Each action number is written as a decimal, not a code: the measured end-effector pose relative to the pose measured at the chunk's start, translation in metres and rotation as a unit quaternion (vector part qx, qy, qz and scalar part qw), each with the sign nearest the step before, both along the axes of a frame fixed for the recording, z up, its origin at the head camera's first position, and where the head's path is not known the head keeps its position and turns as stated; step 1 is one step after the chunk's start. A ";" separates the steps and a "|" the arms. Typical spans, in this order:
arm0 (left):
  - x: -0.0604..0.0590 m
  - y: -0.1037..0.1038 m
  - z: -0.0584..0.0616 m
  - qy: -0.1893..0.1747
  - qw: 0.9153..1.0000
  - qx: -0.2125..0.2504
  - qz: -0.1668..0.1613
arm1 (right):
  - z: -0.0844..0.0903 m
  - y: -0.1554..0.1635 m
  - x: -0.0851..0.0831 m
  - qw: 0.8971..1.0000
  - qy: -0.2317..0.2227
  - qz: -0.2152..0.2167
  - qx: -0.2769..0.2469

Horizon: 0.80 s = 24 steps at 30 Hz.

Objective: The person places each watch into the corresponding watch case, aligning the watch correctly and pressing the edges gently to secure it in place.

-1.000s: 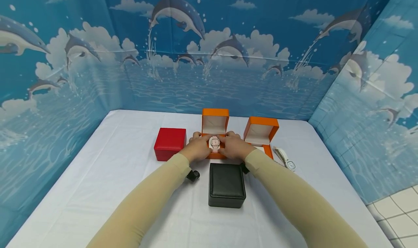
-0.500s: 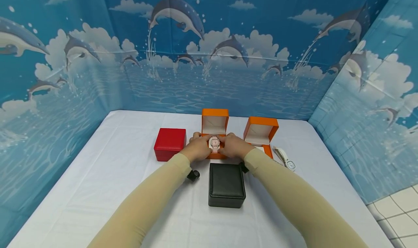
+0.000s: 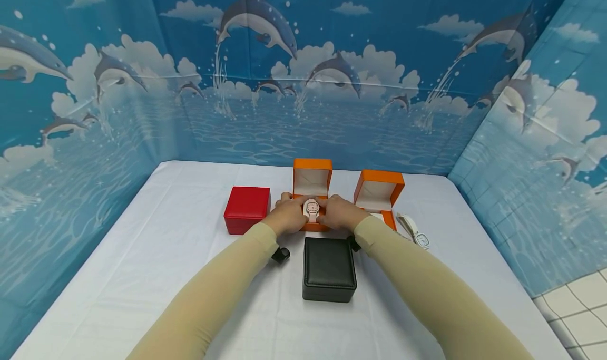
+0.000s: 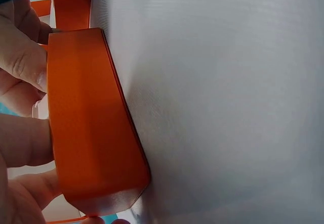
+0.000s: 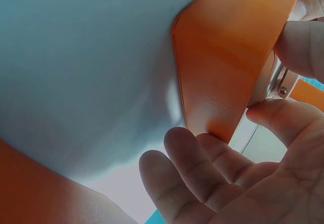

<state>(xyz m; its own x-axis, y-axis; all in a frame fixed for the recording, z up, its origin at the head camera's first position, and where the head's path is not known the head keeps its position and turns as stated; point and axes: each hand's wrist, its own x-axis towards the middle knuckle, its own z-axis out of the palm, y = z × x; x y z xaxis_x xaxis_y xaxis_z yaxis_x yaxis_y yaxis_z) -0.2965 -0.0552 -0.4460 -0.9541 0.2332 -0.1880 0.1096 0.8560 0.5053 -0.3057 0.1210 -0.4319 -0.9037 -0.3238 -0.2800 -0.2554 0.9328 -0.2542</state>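
A pale pink wristwatch (image 3: 311, 207) sits in the open orange watch box (image 3: 313, 226). From the left, my left hand (image 3: 289, 215) holds the watch with thumb and index finger, its other fingers at the box's side. My right hand (image 3: 340, 212) holds it likewise from the right. In the left wrist view the box's orange front wall (image 4: 91, 113) hides most of the watch. Part of the watch's metal case (image 5: 283, 85) shows between right thumb and index finger in the right wrist view; the other fingers touch the box's outer side.
A closed black box (image 3: 329, 268) stands nearest, in front of the hands. Left of them is a closed red box (image 3: 247, 208). A second open orange box (image 3: 379, 188) stands to the right, partly behind the right forearm, with a white watch (image 3: 417, 233) beside it.
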 end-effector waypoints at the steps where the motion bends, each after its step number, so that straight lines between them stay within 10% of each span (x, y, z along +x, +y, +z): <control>1: 0.000 0.000 0.000 0.001 1.000 0.000 0.000 | 0.000 0.000 0.000 1.000 -0.001 -0.001 0.000; 24: 0.000 -0.002 -0.001 -0.001 1.000 0.011 -0.008 | 0.003 0.000 0.000 1.000 -0.012 0.005 0.002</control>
<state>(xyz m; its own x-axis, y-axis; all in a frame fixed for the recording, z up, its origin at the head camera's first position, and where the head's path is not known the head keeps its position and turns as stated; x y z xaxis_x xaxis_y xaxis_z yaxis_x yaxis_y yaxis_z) -0.2970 -0.0568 -0.4468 -0.9495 0.2533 -0.1852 0.1226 0.8428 0.5240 -0.3059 0.1210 -0.4293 -0.8931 -0.3318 -0.3038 -0.2588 0.9313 -0.2563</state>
